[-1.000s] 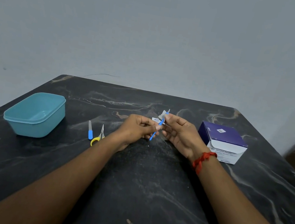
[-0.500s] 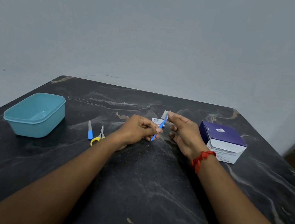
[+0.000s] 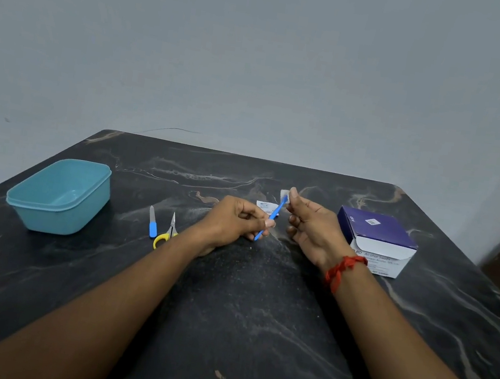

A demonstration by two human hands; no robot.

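My left hand pinches a thin blue tool near its lower end, and the tool slants up to the right. My right hand pinches a small white swab pad between thumb and forefinger, wrapped around the tool's upper tip. Both hands hover above the middle of the dark marble table. A torn swab wrapper lies on the table just behind them.
A teal plastic tub stands at the left. A blue-handled nail file and yellow-handled small scissors lie beside my left wrist. A purple and white box of alcohol swabs sits at the right.
My right hand with the pad has slid up the blue tool toward its tip, and its lower fingers have opened out. My left hand has stayed almost still.
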